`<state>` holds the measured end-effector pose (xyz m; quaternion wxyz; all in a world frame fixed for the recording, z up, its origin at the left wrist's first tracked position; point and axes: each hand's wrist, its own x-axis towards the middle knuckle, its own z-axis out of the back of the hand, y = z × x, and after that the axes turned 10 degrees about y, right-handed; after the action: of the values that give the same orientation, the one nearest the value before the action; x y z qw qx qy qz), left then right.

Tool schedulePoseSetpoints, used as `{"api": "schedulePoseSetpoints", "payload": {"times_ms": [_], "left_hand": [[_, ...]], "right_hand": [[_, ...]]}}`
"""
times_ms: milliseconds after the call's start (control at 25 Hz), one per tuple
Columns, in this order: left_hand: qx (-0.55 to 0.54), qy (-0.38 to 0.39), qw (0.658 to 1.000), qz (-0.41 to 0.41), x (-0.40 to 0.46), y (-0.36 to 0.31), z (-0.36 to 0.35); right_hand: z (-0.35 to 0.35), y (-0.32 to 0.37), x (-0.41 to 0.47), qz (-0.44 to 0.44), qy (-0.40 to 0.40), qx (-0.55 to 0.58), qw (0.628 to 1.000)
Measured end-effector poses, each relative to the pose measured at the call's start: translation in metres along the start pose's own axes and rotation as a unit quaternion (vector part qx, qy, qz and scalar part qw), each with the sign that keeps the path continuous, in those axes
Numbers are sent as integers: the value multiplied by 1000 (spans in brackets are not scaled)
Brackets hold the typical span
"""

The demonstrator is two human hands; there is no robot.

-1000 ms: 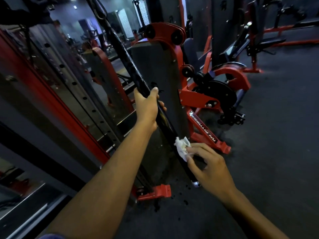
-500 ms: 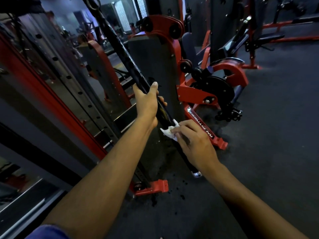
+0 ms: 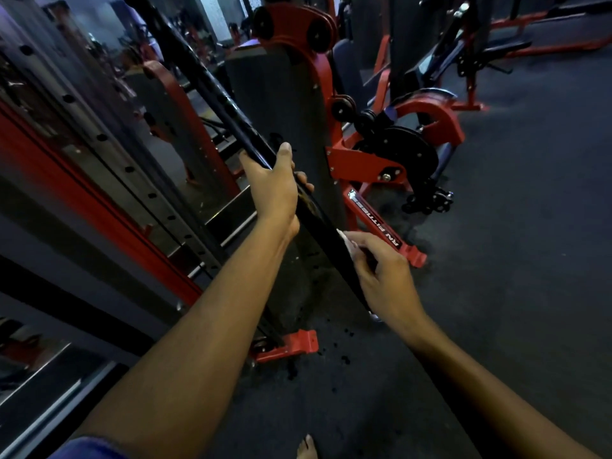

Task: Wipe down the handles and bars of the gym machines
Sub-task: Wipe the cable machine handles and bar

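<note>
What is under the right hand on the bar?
A white cloth shows at the fingertips of the right hand, pressed against the black bar. The hand covers the rest of the cloth and the bar beneath it.

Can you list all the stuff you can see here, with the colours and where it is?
bar: one, black, slanting down the middle
cloth: one, white, against the bar's lower part
weight machine: one, red and black, behind the bar
rack frame: one, red and grey, on the left
floor: dark grey
bare foot: one, bottom edge
left hand: grips the bar higher up
right hand: holds the cloth on the bar
</note>
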<state>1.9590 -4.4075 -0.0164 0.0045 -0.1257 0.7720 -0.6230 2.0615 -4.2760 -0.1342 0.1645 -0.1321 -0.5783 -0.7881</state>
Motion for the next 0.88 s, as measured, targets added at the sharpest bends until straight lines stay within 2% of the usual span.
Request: {"api": "schedulePoseSetpoints", "payload": {"times_ms": [160, 360, 520, 680, 760, 800, 880], "left_hand": [[-5, 1, 1000, 6, 3, -3, -2], [-15, -8, 1000, 7, 7, -3, 2], [-52, 0, 999, 1, 2, 3, 0], [-45, 40, 998, 13, -33, 32, -5], [-72, 49, 996, 27, -45, 40, -10], [-78, 45, 995, 29, -46, 40, -12], [-80, 39, 996, 30, -46, 36, -14]], "right_hand": [[9, -7, -15, 63, 32, -42, 997], [19, -46, -67, -75, 57, -49, 994], [17, -43, -51, -124, 48, 5, 991], [21, -46, -54, -202, 113, 29, 972], [18, -45, -60, -264, 121, 133, 948], [16, -42, -58, -303, 120, 206, 923], [13, -33, -51, -379, 118, 353, 847]]}}
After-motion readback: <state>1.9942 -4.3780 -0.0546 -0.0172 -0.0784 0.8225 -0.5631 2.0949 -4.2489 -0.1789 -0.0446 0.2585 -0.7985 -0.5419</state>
